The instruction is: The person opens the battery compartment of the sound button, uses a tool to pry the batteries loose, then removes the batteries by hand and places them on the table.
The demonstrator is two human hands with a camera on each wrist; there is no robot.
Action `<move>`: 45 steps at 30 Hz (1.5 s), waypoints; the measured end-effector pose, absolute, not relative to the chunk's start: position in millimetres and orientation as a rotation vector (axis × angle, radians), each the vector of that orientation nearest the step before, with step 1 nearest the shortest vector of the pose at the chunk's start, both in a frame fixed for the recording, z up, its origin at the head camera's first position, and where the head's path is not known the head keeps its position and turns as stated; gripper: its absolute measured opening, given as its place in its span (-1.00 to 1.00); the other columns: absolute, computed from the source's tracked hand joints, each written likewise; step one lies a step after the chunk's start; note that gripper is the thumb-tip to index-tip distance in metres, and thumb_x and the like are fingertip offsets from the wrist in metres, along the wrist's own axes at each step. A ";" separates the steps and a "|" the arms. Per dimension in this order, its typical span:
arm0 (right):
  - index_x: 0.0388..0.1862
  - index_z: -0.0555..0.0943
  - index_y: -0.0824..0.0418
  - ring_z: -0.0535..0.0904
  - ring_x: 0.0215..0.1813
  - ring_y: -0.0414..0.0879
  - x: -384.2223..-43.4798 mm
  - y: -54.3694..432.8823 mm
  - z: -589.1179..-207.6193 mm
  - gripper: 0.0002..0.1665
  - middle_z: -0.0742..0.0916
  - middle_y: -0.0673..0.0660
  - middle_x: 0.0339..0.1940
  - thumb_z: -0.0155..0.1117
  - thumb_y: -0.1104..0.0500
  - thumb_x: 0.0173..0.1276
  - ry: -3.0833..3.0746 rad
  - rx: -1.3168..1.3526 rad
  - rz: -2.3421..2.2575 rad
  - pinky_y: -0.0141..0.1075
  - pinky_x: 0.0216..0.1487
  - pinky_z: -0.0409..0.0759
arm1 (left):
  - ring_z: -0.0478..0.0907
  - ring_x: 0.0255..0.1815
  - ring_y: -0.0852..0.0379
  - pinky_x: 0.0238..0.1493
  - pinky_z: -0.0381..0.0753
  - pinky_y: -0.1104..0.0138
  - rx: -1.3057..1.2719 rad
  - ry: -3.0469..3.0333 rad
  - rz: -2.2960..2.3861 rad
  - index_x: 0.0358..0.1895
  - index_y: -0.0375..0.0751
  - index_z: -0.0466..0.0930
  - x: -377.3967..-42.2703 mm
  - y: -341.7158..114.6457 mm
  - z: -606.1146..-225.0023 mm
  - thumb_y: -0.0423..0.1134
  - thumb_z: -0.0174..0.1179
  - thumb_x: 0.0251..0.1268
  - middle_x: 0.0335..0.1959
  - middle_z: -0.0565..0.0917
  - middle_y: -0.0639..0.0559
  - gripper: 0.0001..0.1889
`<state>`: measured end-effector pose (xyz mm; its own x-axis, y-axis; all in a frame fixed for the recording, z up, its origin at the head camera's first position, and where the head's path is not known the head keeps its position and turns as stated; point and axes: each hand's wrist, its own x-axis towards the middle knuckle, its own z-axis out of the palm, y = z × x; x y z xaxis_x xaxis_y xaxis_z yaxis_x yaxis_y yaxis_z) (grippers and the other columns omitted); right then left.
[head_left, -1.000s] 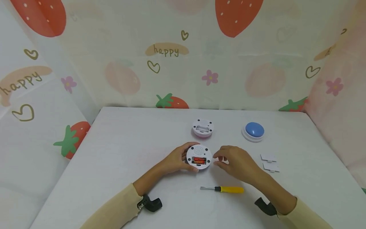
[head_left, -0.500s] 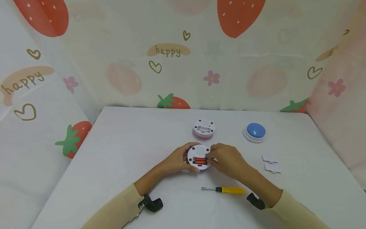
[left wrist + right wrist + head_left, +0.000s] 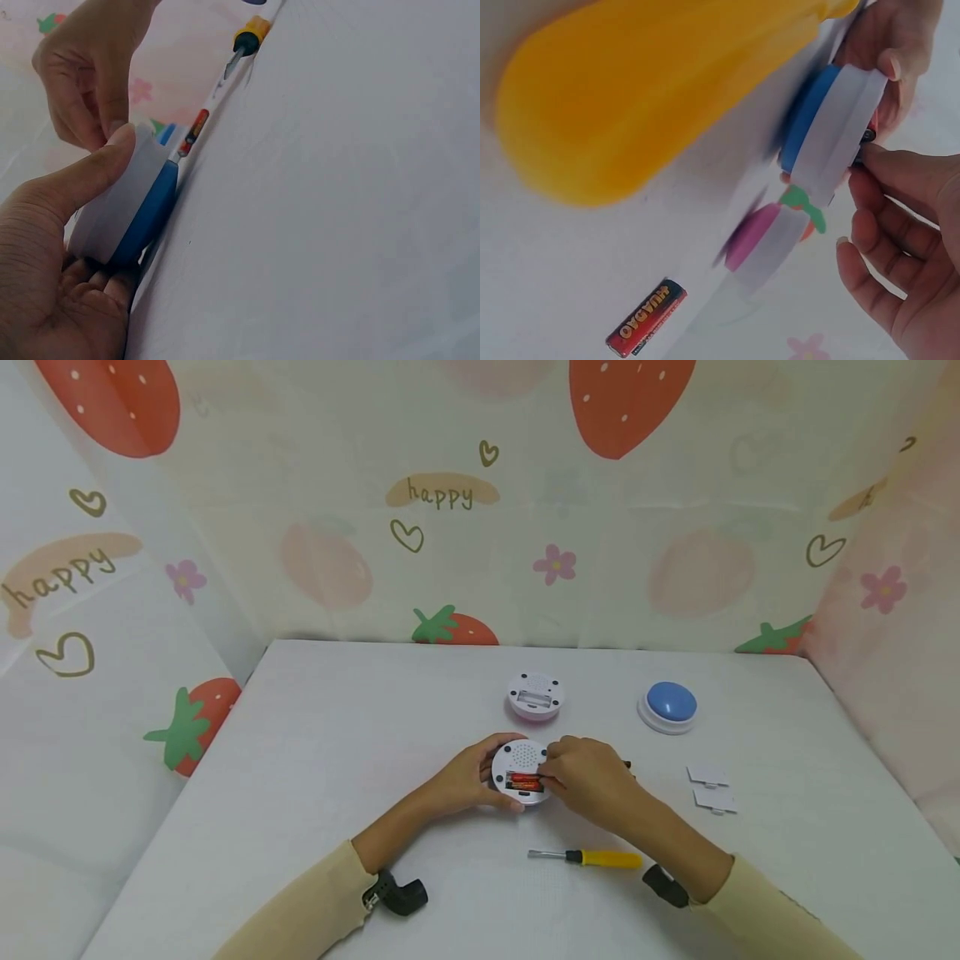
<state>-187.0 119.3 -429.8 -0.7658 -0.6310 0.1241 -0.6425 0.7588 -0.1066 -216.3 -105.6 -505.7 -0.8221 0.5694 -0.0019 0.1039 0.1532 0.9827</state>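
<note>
My left hand (image 3: pixel 467 779) grips a round white button (image 3: pixel 520 754) by its rim, thumb on the near side, with its underside turned up. The button's blue dome (image 3: pixel 152 215) faces down in the left wrist view. Red AA-type batteries (image 3: pixel 523 782) show in its uncovered compartment. My right hand (image 3: pixel 592 779) is at the compartment's right end, thumb and index finger pinching at a battery end there; the fingers hide most of that spot. A loose red-and-black battery (image 3: pixel 646 319) lies on the table under my right hand.
A yellow-handled screwdriver (image 3: pixel 611 859) lies nearer me. Behind stands an upturned button with a pink dome (image 3: pixel 751 236) and a bare battery compartment (image 3: pixel 535 700). A blue-domed button (image 3: pixel 671 702) is at the back right. Two white battery covers (image 3: pixel 707 774) lie to the right.
My right hand has moved left from beside the button onto its compartment. The end of a dark object now shows past the right hand's far side. The left hand keeps its grip.
</note>
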 end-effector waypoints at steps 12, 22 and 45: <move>-0.11 0.80 0.10 0.64 -0.15 -0.13 -186.1 120.8 -426.1 -0.80 0.77 0.00 -0.22 0.51 0.13 0.29 -2.845 1.081 0.168 -0.24 0.03 0.71 | 0.39 0.42 0.13 0.35 0.44 0.37 0.646 2.063 1.707 0.50 -0.05 0.27 -217.7 -104.5 -506.4 -0.41 0.62 -0.09 0.42 0.43 0.04 0.01; -0.15 0.79 0.11 0.64 -0.17 -0.12 -182.2 139.1 -417.6 -0.78 0.75 0.01 -0.24 0.56 0.20 0.22 -2.864 1.016 0.215 -0.30 -0.07 0.72 | 0.43 0.38 0.13 0.35 0.45 0.35 0.631 2.065 1.707 0.50 -0.06 0.27 -216.6 -103.4 -505.1 -0.40 0.61 -0.06 0.37 0.47 0.06 -0.01; -0.23 0.80 0.16 0.49 -0.36 -0.18 -180.3 210.1 -429.4 -0.78 0.71 -0.03 -0.41 0.62 0.25 0.11 -2.904 0.855 0.245 -0.36 -0.34 0.65 | 0.44 0.35 0.13 0.36 0.44 0.34 0.608 2.083 1.698 0.49 -0.05 0.28 -215.6 -103.9 -504.6 -0.40 0.63 -0.10 0.36 0.48 0.07 0.00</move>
